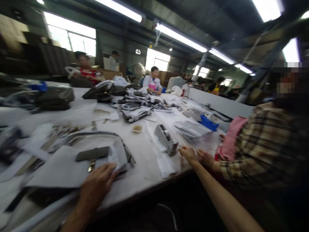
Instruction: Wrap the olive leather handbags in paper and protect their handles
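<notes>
A handbag (60, 167) wrapped in pale sheeting lies at the left, with a dark grey strap tab (93, 153) and a gold-coloured clasp (91, 165) showing on top. My left hand (98, 180) is at the bag's near right edge, its fingers bent and closed on the wrapped bag. To the right stands a grey tape dispenser (166, 140). Just beside its front end is my right hand (188, 153), fingers pinched together; whatever they hold is too small or blurred to make out.
A co-worker in a plaid sleeve (253, 145) sits close on my right, a hand (205, 158) near mine. Clear plastic bags (191, 130), a blue item (209, 122) and a small yellowish dish (137, 129) lie ahead. Piled bags (135, 112) cover the table's (140, 158) middle; other people sit beyond.
</notes>
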A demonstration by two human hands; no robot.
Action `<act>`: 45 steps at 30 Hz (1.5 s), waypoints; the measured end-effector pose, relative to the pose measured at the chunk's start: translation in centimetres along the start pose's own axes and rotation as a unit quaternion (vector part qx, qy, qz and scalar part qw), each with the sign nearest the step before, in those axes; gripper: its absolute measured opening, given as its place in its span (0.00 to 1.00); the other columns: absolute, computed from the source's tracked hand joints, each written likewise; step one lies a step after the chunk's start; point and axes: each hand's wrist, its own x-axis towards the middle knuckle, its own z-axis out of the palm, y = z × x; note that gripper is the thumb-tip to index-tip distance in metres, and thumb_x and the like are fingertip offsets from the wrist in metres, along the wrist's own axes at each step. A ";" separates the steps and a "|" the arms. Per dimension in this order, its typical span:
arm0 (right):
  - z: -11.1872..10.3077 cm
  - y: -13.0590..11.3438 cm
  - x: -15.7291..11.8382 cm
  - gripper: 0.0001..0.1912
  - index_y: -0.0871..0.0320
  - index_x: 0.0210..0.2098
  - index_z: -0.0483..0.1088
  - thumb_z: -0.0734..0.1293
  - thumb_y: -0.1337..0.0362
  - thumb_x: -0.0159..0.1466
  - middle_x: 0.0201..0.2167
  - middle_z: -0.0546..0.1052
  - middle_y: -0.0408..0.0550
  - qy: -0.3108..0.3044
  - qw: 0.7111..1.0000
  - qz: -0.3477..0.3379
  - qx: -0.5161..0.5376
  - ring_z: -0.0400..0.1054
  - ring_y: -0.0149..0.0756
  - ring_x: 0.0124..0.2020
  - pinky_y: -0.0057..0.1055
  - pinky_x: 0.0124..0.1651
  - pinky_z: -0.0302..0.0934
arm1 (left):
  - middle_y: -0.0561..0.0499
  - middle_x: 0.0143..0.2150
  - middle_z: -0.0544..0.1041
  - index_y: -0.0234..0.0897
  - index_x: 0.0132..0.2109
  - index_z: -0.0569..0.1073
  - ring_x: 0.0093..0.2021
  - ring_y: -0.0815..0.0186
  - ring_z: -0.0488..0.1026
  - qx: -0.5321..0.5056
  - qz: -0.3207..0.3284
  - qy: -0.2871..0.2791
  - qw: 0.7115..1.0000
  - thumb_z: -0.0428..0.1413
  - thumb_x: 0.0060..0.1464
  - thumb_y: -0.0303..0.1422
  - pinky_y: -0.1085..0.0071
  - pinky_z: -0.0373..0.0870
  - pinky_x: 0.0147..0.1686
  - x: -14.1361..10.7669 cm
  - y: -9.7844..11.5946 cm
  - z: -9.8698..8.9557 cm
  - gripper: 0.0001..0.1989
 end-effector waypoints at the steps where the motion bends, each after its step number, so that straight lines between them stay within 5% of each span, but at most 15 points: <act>1: -0.1 0.4 -0.1 0.12 0.58 0.23 0.71 0.69 0.61 0.61 0.24 0.73 0.42 -0.007 1.000 -0.013 -0.019 0.67 0.32 0.28 0.28 0.30 0.60 | 0.48 0.43 0.81 0.41 0.47 0.77 0.40 0.59 0.77 0.020 -0.008 -0.015 1.000 0.47 0.66 0.41 0.64 0.72 0.41 -0.2 0.3 -0.2 0.16; 3: -0.1 0.9 0.0 0.15 0.55 0.16 0.69 0.67 0.61 0.57 0.16 0.70 0.43 -0.025 0.998 -0.028 -0.049 0.64 0.35 0.24 0.31 0.28 0.55 | 0.48 0.44 0.80 0.40 0.47 0.76 0.43 0.59 0.77 0.033 -0.023 -0.038 0.998 0.49 0.66 0.37 0.64 0.72 0.45 0.0 0.8 -0.2 0.12; 5: 0.5 0.1 0.0 0.14 0.55 0.19 0.72 0.66 0.55 0.56 0.17 0.72 0.42 -0.045 0.995 -0.072 -0.060 0.65 0.37 0.25 0.32 0.30 0.56 | 0.48 0.45 0.79 0.40 0.47 0.76 0.44 0.59 0.76 0.026 -0.038 -0.068 0.997 0.54 0.63 0.34 0.63 0.71 0.47 0.3 1.2 -0.2 0.09; 9: 3.4 -6.7 -1.6 0.19 0.56 0.28 0.76 0.66 0.46 0.56 0.24 0.76 0.43 -0.166 0.962 -0.209 -0.064 0.69 0.37 0.29 0.32 0.36 0.60 | 0.48 0.45 0.78 0.39 0.48 0.74 0.46 0.59 0.75 0.003 -0.067 -0.099 0.993 0.59 0.59 0.32 0.61 0.71 0.49 0.5 1.9 -0.5 0.10; 14: 9.7 -18.3 -4.4 0.13 0.55 0.31 0.77 0.65 0.54 0.62 0.29 0.79 0.43 -0.383 0.824 -0.392 -0.145 0.70 0.34 0.32 0.28 0.38 0.61 | 0.48 0.47 0.78 0.38 0.50 0.72 0.48 0.59 0.74 -0.022 -0.078 -0.088 0.993 0.60 0.58 0.30 0.60 0.69 0.51 0.0 2.0 -0.2 0.12; 19: 16.4 -24.3 -3.9 0.05 0.53 0.28 0.78 0.69 0.64 0.57 0.21 0.76 0.39 -0.436 0.691 -0.495 -0.294 0.66 0.29 0.23 0.26 0.28 0.53 | 0.48 0.44 0.77 0.38 0.47 0.72 0.46 0.60 0.74 -0.049 -0.091 -0.073 0.992 0.58 0.59 0.30 0.61 0.70 0.50 0.0 2.1 0.0 0.09; 27: 23.6 -26.4 -2.0 0.05 0.50 0.23 0.78 0.74 0.67 0.49 0.19 0.74 0.39 -0.448 0.567 -0.529 -0.445 0.65 0.32 0.20 0.29 0.25 0.50 | 0.47 0.41 0.76 0.34 0.44 0.71 0.42 0.58 0.73 -0.047 -0.086 -0.061 0.993 0.58 0.59 0.32 0.59 0.71 0.48 0.2 2.2 -0.1 0.08; 32: 25.2 -26.6 -3.0 0.12 0.53 0.14 0.71 0.76 0.68 0.46 0.14 0.70 0.40 -0.420 0.531 -0.551 -0.488 0.67 0.34 0.22 0.31 0.32 0.54 | 0.44 0.44 0.76 0.31 0.47 0.71 0.46 0.57 0.73 -0.043 -0.075 -0.048 0.995 0.56 0.61 0.31 0.59 0.70 0.52 0.0 2.1 0.3 0.10; 38: 26.2 -26.9 -3.3 0.22 0.57 0.14 0.66 0.80 0.56 0.49 0.22 0.78 0.50 -0.356 0.404 -0.654 -0.532 0.72 0.42 0.33 0.37 0.43 0.54 | 0.44 0.43 0.76 0.31 0.49 0.70 0.47 0.58 0.73 -0.044 -0.070 -0.051 0.995 0.54 0.63 0.32 0.59 0.70 0.52 -0.1 2.0 0.8 0.11; 41: 26.6 -27.2 -2.0 0.24 0.57 0.16 0.68 0.79 0.47 0.46 0.26 0.79 0.53 -0.328 0.415 -0.674 -0.516 0.72 0.44 0.35 0.38 0.43 0.53 | 0.45 0.42 0.76 0.32 0.47 0.70 0.46 0.59 0.73 -0.046 -0.070 -0.055 0.995 0.54 0.63 0.32 0.60 0.69 0.52 0.0 1.9 0.6 0.08; 45: 25.6 -28.1 0.5 0.17 0.57 0.29 0.75 0.80 0.54 0.49 0.32 0.79 0.51 -0.274 0.483 -0.674 -0.487 0.71 0.43 0.38 0.37 0.44 0.52 | 0.47 0.40 0.75 0.34 0.44 0.70 0.44 0.60 0.73 -0.063 -0.077 -0.062 0.993 0.56 0.62 0.33 0.61 0.70 0.50 0.2 2.0 0.3 0.07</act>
